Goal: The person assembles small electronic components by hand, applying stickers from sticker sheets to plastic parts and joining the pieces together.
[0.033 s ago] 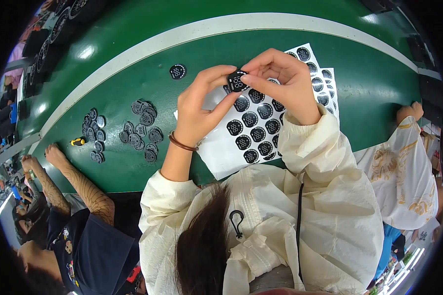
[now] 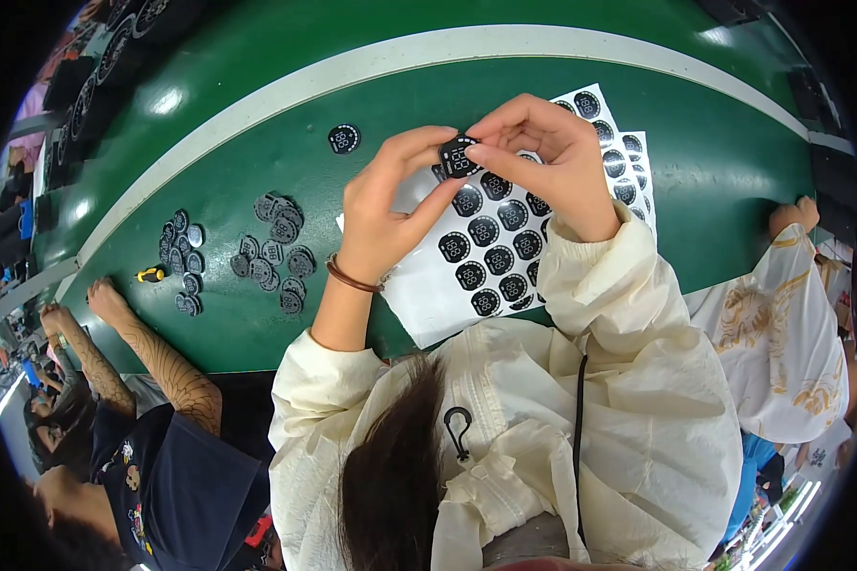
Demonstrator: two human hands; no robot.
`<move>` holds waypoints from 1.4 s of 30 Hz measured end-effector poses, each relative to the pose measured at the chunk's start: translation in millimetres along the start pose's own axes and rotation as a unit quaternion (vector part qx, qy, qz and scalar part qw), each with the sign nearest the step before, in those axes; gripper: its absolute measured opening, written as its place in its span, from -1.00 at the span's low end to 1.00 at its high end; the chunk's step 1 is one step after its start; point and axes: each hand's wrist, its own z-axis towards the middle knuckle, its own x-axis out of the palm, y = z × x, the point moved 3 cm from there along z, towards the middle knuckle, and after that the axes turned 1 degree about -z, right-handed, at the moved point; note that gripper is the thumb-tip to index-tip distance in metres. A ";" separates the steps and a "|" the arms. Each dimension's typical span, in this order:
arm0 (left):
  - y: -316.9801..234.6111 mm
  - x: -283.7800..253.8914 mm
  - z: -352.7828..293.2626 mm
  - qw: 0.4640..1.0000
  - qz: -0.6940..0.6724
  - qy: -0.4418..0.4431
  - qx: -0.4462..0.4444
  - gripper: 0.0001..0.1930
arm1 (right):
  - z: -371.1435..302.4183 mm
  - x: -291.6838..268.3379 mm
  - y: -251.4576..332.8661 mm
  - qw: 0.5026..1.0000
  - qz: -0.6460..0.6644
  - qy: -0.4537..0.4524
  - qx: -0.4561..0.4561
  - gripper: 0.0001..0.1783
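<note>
And here we are at the green table [image 2: 724,219], both hands raised over its middle, meeting on one small black disc [image 2: 460,157]. The left hand [image 2: 381,205] pinches it at the left, forefinger above and thumb below, closed on the rim so most of the printed face is left showing. The right hand [image 2: 557,157] comes in from the other side, thumb laid on the disc's right edge, forefinger just beyond; how firmly it presses, I can't tell. Two hands on so small a piece, probably to steady it, face up for a good look!

Right beneath lies a big white sheet [image 2: 419,305] carrying rows of round black stickers, close by, seemingly for easy reach. More sheets [image 2: 595,118] peek out at the far right.

Over to the left: a loose pile of discs [image 2: 286,219], then another cluster [image 2: 181,252], set apart perhaps to tell the groups from each other. A lone disc [image 2: 344,139] sits farther off, and a yellow-and-black tool [image 2: 150,274] rests beside the left cluster. Neighbours flank the scene, a tattooed arm [image 2: 176,371] on the left, a patterned white sleeve [image 2: 767,324] on the right.
</note>
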 end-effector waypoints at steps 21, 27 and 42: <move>1.6 0.8 2.5 0.996 0.052 -0.001 0.069 -0.59 | -0.4 1.8 -0.5 0.995 -0.084 -0.030 -0.052 -0.82; 6.8 0.9 0.3 0.997 0.057 -0.001 0.060 -0.60 | 0.3 -1.1 0.3 0.984 -0.172 -0.048 -0.005 -0.84; -1.7 -9.3 2.0 0.997 -0.030 -0.063 0.042 -0.54 | -0.6 5.8 1.3 0.999 -0.019 -0.007 -0.031 -0.83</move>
